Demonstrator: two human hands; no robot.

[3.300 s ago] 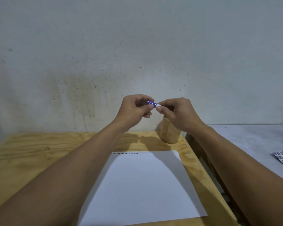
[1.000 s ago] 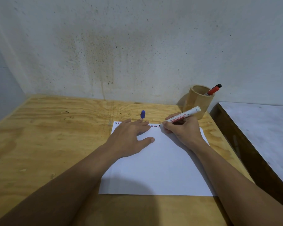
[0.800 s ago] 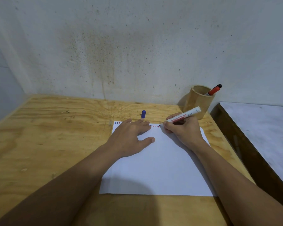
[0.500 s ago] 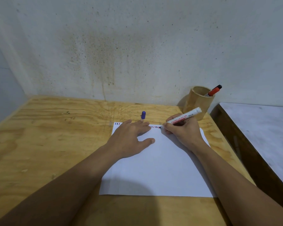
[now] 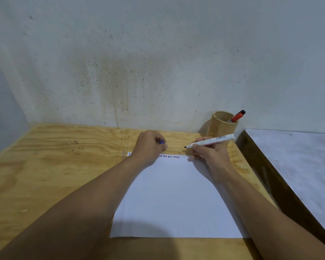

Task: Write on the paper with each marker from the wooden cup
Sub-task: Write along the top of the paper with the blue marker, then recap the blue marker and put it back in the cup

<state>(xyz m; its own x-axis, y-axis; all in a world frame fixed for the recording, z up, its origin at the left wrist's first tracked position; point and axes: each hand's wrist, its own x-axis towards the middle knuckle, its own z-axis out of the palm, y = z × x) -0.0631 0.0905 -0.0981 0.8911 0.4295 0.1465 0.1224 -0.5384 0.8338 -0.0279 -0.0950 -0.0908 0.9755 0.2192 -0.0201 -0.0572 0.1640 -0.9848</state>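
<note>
A white sheet of paper (image 5: 176, 199) lies on the plywood table (image 5: 54, 166), with a row of short blue and red strokes (image 5: 170, 156) along its far edge. My right hand (image 5: 209, 153) holds an uncapped white marker (image 5: 210, 141), its tip lifted just beyond the paper's top edge and pointing left. My left hand (image 5: 150, 145) is closed over the blue cap (image 5: 161, 142) on the table behind the paper; only a bit of the cap shows. The wooden cup (image 5: 222, 123) stands at the back right with a red-capped marker (image 5: 236, 116) in it.
A stained wall rises right behind the table. To the right, across a dark gap, lies a lower grey surface (image 5: 298, 162). The table's right edge runs close to my right forearm.
My left hand left the paper and closed over the blue cap behind it. My right hand lifted the marker tip off the paper and shifted a little right.
</note>
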